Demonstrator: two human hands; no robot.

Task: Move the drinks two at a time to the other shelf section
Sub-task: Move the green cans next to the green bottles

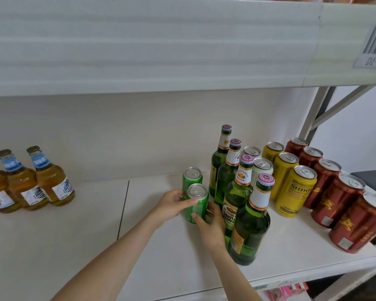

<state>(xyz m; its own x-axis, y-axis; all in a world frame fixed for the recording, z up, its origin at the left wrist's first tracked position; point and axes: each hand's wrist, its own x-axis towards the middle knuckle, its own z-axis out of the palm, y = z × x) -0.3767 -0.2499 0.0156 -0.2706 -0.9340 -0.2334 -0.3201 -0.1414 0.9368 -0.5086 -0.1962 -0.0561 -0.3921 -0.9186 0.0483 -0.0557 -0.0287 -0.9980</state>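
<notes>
While both hands are closing on the green cans, left hand (172, 205) cupping the rear can (192, 178), right hand (211, 227) wrapping the near can (197, 203), I'm judging grasp step; next, lift both leftward.

yellow can (295, 192) "SIDKR", shelf tag (372, 60) "DI-4"

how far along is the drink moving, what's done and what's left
Early on. Done: three amber bottles stand in the left section. In hand: both hands are at the two green cans, the left hand on the far one, the right hand on the near one, both cans resting on the shelf. Left: four green bottles, white cans, yellow cans and red cans.
</notes>
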